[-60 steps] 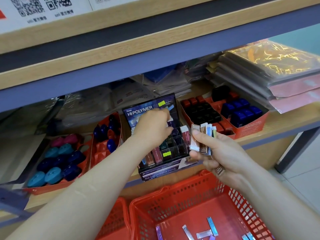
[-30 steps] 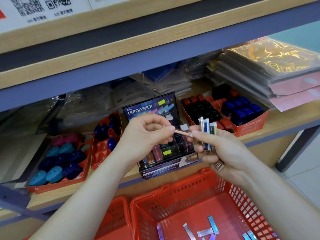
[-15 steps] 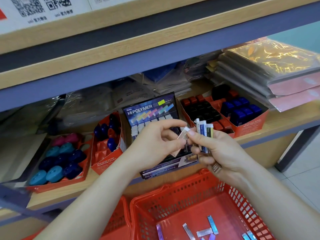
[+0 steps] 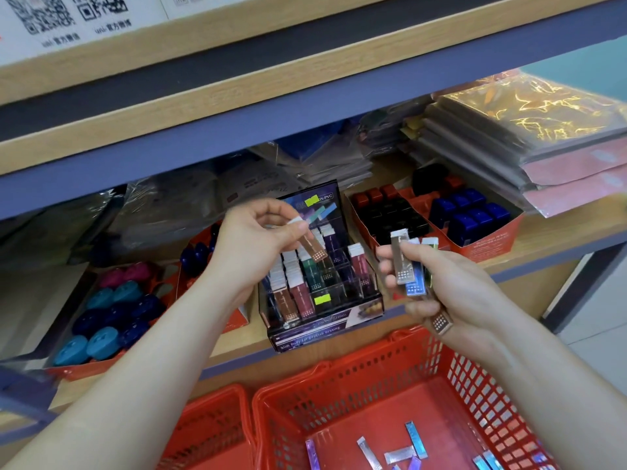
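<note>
Head view: left hand [image 4: 251, 247] grip pinches brown eraser [image 4: 314, 248], just pulled from right hand [image 4: 454, 296] bundle [image 4: 411, 268], now above box [image 4: 312, 334] at shelf [image 4: 549, 237] front edge. Right grip holds rest. Likely next: slot it into box.

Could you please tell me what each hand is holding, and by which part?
The left hand pinches one brown slim eraser near its white top end. The right hand grips a bunch of slim erasers across their middles.

Copper eraser [image 4: 315, 248]: slim stick, white end up, tilted, over the display box [image 4: 322, 329].
Eraser bundle [image 4: 401, 257]: silver, blue, green sticks, upright, right.
</note>
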A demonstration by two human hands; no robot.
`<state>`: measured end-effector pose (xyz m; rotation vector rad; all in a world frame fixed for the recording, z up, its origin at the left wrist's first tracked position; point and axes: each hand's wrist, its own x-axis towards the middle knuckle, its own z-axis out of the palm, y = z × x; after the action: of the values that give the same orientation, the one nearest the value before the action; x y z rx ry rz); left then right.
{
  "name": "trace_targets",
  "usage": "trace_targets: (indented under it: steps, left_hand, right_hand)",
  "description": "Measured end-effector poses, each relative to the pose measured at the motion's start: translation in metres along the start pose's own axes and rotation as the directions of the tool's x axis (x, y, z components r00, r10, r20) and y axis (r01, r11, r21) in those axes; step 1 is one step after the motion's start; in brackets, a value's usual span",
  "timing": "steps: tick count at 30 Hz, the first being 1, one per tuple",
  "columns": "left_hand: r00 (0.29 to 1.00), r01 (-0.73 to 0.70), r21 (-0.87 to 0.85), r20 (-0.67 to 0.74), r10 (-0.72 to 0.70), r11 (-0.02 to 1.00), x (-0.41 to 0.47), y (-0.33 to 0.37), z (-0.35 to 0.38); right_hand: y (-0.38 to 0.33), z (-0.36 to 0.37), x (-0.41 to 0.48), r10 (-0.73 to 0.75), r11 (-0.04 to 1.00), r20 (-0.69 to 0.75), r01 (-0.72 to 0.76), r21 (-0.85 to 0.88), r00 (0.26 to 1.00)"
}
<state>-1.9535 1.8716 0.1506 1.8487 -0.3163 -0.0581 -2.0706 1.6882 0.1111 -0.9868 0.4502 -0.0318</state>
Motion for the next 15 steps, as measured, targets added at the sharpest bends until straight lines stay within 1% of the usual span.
trace_targets:
  steps: [4,7,10,15]
  left_hand:
    - [0.999,-0.031,0.098,-0.033,0.034,0.995,0.01,-0.005,-0.001]
    - [0.995,-0.084,0.248,-0.037,0.096,0.965,0.016,-0.008,0.0]
    - [0.992,-0.12,0.374,0.008,0.126,0.919,0.02,-0.009,0.001]
    - [0.987,-0.155,0.489,0.049,0.151,0.858,0.021,-0.013,0.005]
  right_hand:
    - [0.0,-0.004,0.001,-0.014,0.999,-0.024,0.013,-0.049,1.0]
    - [-0.001,-0.006,0.001,-0.031,0.999,-0.018,0.03,-0.04,0.999]
    - [-0.001,-0.006,0.0,-0.016,0.999,-0.024,0.016,-0.029,1.0]
    - [0.001,-0.005,0.001,-0.03,0.998,-0.006,0.03,-0.062,1.0]
